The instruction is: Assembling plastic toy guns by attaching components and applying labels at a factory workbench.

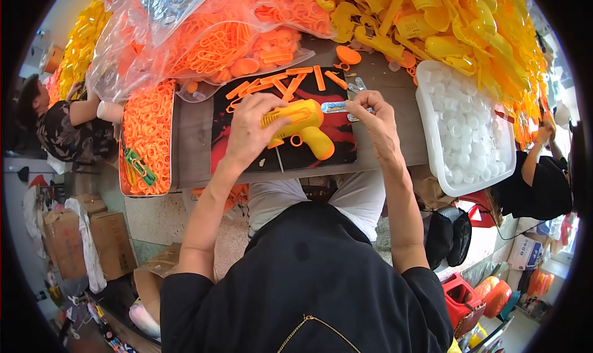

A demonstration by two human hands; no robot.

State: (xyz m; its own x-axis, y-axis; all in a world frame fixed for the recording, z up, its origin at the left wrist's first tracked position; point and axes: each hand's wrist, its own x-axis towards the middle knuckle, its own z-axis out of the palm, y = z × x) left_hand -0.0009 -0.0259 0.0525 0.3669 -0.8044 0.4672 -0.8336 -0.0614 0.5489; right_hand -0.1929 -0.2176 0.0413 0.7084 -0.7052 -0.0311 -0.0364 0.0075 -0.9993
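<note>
On the black mat at mid-table, your left hand (250,130) clamps the yellow plastic gun-shaped toy body (301,125); your right hand (375,115) pinches a small blue sticker strip (336,107). Misalignment likely if the body rocks.

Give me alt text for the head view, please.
Left hand steadies a yellow toy gun on a black-and-red mat while the right hand holds a small part at its front. Loose orange parts and a white tub of caps flank it.
</note>
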